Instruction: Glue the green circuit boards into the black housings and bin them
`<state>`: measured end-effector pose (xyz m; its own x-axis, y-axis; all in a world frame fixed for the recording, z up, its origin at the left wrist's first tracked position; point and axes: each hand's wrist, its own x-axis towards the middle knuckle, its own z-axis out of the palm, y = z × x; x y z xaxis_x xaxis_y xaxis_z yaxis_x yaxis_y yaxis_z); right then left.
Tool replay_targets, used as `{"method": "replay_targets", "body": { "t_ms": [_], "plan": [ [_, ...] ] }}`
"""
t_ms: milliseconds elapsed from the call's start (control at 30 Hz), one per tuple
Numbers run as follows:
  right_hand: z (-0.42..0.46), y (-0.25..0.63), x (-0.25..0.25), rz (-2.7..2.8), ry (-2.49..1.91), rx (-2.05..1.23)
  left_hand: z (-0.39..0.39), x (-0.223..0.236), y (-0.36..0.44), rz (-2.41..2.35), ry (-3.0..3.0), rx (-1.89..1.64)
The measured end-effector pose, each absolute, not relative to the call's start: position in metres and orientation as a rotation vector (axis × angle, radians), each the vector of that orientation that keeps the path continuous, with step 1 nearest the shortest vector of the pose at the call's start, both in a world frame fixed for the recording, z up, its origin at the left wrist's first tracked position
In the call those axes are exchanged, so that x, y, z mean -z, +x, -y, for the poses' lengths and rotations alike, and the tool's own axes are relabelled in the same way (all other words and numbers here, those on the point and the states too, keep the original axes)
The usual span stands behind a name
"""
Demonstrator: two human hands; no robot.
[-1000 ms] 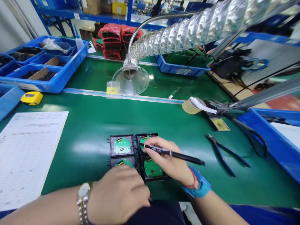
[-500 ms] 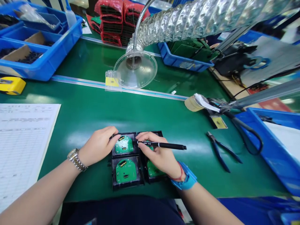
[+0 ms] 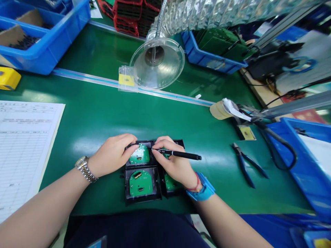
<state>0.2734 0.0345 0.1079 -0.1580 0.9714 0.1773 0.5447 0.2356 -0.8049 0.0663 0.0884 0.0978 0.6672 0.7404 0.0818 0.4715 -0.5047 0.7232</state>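
Observation:
Four-sided black trays in a block hold green circuit boards; one board [image 3: 141,183] lies in full view at the lower left. My right hand [image 3: 174,162] is closed around a black pen [image 3: 184,155], its tip pointing left over the upper-left board [image 3: 140,154]. This hand partly covers the boards on the right side. At the upper-left corner of the black tray [image 3: 143,200] block, my left hand [image 3: 113,154] pinches a thin dark piece, partly hidden between thumb and fingers; I cannot tell whether it is the tray's edge or a separate thing.
Blue-handled cutters [image 3: 245,165] lie to the right, near a blue bin [image 3: 305,162]. A printed sheet [image 3: 28,144] is at the left. A clear fume hood [image 3: 157,63] hangs beyond the trays. Farther back stand a blue parts bin [image 3: 49,51] and a yellow tape measure [image 3: 9,78].
The whole view has shifted, with the background now higher in the picture. My left hand reaches slightly farther over the upper-left board, covering its top-left component. The pen stays in my right hand.

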Motion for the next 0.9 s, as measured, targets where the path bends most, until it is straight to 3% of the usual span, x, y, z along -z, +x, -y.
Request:
{"method": "replay_targets", "body": {
  "t_ms": [900],
  "plan": [
    [-0.0352, 0.2714, -0.108, 1.858, -1.413, -0.74, -0.0881, -0.0979, 0.0657, -0.941, 2.221, -0.492]
  ]
}}
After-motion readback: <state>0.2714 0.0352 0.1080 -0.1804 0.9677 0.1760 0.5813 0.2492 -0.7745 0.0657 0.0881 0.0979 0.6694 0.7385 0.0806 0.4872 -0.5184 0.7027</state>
